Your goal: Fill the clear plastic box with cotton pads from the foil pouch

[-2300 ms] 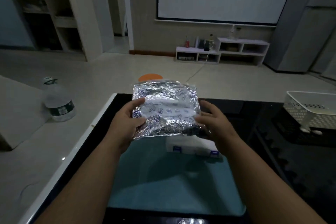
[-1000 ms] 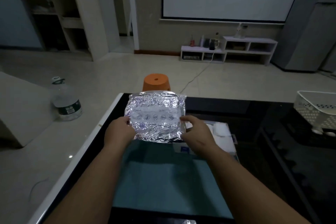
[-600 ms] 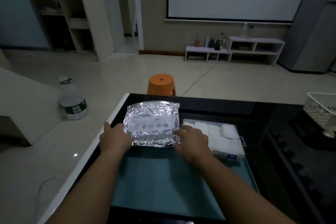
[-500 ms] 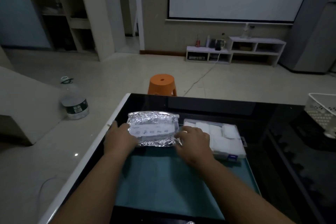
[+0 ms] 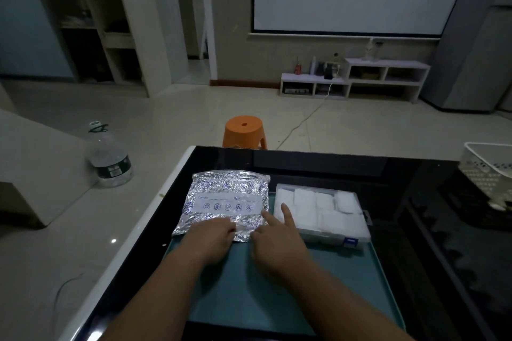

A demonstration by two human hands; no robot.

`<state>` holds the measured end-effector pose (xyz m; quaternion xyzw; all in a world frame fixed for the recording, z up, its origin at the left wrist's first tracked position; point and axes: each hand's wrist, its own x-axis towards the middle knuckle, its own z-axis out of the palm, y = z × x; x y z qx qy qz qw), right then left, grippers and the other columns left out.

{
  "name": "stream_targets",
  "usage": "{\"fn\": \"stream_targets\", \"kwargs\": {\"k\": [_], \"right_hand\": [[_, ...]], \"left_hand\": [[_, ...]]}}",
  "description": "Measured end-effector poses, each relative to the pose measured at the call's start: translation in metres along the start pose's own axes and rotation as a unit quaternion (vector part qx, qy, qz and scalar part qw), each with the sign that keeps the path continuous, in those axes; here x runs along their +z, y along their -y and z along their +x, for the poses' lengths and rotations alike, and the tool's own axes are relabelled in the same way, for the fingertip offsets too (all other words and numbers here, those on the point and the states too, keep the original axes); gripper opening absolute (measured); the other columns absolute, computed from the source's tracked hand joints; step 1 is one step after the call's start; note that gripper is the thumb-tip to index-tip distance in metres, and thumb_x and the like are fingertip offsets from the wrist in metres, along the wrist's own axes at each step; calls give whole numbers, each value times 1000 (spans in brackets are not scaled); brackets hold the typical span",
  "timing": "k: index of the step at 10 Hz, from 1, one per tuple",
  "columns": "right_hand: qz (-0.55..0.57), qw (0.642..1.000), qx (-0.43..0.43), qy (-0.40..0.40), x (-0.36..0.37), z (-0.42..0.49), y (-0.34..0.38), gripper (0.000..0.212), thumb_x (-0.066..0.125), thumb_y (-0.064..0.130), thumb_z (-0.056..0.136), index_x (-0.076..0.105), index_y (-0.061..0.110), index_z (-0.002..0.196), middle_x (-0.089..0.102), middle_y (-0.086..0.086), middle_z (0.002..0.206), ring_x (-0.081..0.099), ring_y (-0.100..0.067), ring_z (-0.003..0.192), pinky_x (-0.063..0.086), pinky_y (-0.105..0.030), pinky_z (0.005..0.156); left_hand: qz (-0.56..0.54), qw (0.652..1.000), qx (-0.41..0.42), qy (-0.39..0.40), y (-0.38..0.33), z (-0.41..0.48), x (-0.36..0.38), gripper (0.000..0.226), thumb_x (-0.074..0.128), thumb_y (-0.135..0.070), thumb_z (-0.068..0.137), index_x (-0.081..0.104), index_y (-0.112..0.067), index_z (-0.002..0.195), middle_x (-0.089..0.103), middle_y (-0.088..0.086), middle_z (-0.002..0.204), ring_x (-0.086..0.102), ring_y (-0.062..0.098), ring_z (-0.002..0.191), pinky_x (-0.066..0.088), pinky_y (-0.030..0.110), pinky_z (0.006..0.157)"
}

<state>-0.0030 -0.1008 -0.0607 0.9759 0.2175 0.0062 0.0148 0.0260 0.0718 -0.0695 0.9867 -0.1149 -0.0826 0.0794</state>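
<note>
The black glass table fills the lower half of the frame, with a teal mat laid on it at lower centre. On the mat's far edge, centre of the frame, the foil pouch lies flat with its white label strip facing up; I cannot tell whether anything is inside it. Just right of the pouch, nearly touching it, sits the clear plastic box, and white cotton pads cover the whole of its interior that I can see, laid side by side and overlapping. At the right edge of the frame a white perforated basket stands on the table, well apart from the box; its contents are not legible. My left hand rests palm down on the near edge of the pouch, fingers flat and loosely together, gripping nothing. My right hand lies on the mat between pouch and box, fingers spread, the index finger extended over the box's near left corner, holding nothing. Beyond the table, upper centre, stands an orange stool; at left, a water bottle on the floor.
</note>
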Motion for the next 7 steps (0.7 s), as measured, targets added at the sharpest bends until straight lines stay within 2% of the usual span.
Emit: {"fn": "stream_targets", "kwargs": {"k": [1,2,3,4,5,6,7], "right_hand": [[-8,1000,-2,9,3,1,3,44,30,28,97,65,11,117,62,-10,129,16,-24,149,-21,-54,111],[-9,1000,0,8,5,1,6,45,29,27,97,64,9,120,61,-10,131,14,-25,149,-21,-55,111],[-25,1000,-10,4,6,1,10,47,26,28,99,54,8,132,53,-9,140,11,-25,150,-20,-56,111],[-24,999,-22,-7,3,1,12,47,27,27,100,47,7,139,49,-9,144,11,-26,149,-19,-56,111],[-8,1000,-24,-14,-4,2,11,48,28,27,100,46,9,140,46,-7,146,12,-23,149,-16,-56,114],[24,998,-25,-47,-11,-2,6,44,33,29,98,50,14,135,49,-3,142,16,-22,148,-11,-52,116],[56,996,-1,-67,-20,-1,-1,41,36,31,98,50,19,135,48,1,143,21,-20,146,-6,-47,118]], "left_hand": [[7,1000,1,-13,2,2,3,22,38,-32,97,58,-25,100,62,-2,111,59,21,100,47,34,84],[21,1000,-6,-21,3,1,5,19,39,-26,96,57,-24,100,62,-1,113,59,22,102,47,36,87],[60,998,-23,-16,5,2,6,24,38,-20,96,56,-27,110,55,-4,129,46,20,126,31,48,107],[82,995,-56,-4,6,1,4,37,37,-15,94,51,-31,125,39,-10,149,20,20,147,9,59,114],[69,995,-76,0,6,-2,0,44,41,-8,90,51,-33,126,35,-12,152,14,18,148,3,61,116],[59,995,-81,-11,1,-8,-7,56,41,-9,91,39,-32,142,28,-10,157,14,17,149,3,58,116],[6,995,-80,-58,-2,-7,-17,59,45,-15,91,35,-31,147,30,-7,157,23,17,146,12,51,118]]}}
